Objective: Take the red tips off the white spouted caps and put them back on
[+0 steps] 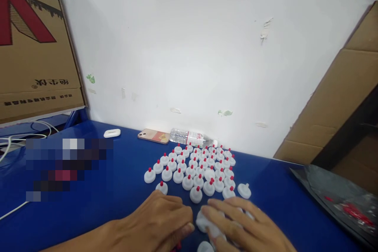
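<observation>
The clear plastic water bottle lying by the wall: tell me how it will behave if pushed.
The clear plastic water bottle lies on its side on the blue table, so it would probably roll. It looks nearly full, so likely heavy for its size. Its smooth wall may be slippery.

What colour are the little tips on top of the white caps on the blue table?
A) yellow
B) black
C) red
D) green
C: each of the white caps grouped on the blue table, beyond the left hand and the right hand, has a small red tip sticking up from its middle.
</observation>
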Tool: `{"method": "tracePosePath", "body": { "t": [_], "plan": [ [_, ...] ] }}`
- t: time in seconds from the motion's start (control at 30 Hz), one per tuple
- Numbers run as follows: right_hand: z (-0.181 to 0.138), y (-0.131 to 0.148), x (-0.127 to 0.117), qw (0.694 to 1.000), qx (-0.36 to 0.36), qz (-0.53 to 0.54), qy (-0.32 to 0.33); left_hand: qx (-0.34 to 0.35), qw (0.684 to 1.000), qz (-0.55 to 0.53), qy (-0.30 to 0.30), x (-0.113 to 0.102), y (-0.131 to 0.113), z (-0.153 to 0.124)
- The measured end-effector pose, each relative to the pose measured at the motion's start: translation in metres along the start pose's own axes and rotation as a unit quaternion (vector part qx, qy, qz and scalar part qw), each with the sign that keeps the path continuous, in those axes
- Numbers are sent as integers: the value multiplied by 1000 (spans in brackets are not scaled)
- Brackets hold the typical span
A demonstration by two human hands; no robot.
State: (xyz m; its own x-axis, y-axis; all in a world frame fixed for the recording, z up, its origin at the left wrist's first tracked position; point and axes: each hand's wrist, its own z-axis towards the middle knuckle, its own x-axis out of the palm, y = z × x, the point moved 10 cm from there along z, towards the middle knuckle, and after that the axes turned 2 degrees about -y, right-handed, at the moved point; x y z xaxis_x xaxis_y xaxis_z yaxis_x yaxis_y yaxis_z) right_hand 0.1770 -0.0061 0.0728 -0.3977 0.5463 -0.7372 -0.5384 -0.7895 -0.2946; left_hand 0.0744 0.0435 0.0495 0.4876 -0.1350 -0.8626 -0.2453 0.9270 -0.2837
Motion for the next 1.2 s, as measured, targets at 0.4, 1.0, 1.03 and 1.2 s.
{"method": "tracePosePath", "body": {
  "t": [0.4, 1.0, 1.03, 1.2],
  "plan": [
    [-93, -152, 11, 911, 394, -94, 75, -70, 989, 107, 68, 16, 40, -1],
    [-95, -147, 36, 897, 414, -4, 151, -204, 932, 287, 84, -11, 88, -2],
    [-93, -147, 35, 901, 408, -12, 146, -208, 928, 291, 100, -8, 90, -3],
    [-78, -135, 20, 930, 352, -63, 82, -200, 942, 252, 96, -5, 85, -3]
  ]
}}
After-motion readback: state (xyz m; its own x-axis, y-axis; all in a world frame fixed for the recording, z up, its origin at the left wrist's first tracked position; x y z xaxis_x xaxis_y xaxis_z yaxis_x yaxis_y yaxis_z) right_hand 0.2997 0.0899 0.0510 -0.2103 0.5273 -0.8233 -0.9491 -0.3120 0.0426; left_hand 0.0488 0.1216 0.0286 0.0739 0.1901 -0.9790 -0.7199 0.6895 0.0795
